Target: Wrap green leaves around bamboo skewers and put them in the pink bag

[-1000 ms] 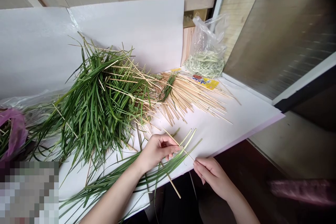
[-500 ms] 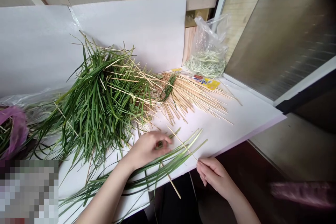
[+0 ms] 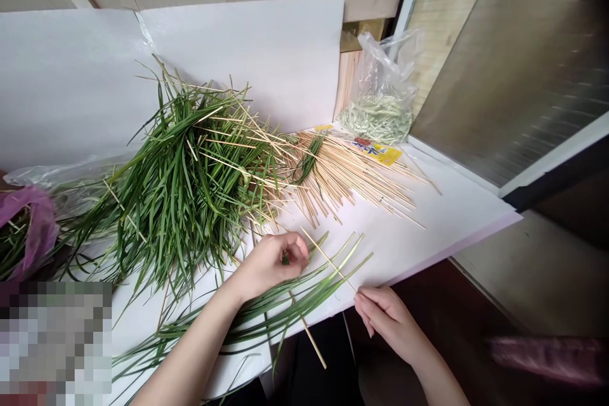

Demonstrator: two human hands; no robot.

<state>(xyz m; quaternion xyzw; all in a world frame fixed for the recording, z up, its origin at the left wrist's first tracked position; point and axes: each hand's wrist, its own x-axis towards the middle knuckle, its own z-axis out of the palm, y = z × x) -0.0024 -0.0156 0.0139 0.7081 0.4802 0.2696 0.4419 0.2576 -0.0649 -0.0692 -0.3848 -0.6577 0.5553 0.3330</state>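
My right hand (image 3: 387, 317) pinches the lower end of a thin bamboo skewer (image 3: 328, 258) at the table's front edge. That skewer slants up and left over the tips of several garlic chives (image 3: 304, 298) laid along the front. My left hand (image 3: 278, 260) is just above these chives, its fingers curled in towards the thumb. Green shows beside its fingertips, but what they grip, if anything, is hidden. A second skewer (image 3: 309, 333) pokes out from beneath the chives over the edge. Behind my left hand lies a big heap of chives (image 3: 176, 190) with skewers mixed in.
Loose bamboo skewers (image 3: 352, 171) fan out right of the heap, beside a yellow wrapper (image 3: 385, 153). A clear plastic bag (image 3: 380, 89) of pale green shreds stands in the back corner. At far left is a purple bag (image 3: 40, 222). White board (image 3: 247, 38) backs the table.
The fingers of my left hand have curled in more, and the hand has shifted slightly left. My right hand still holds the skewer in nearly the same place. The view has shifted slightly.
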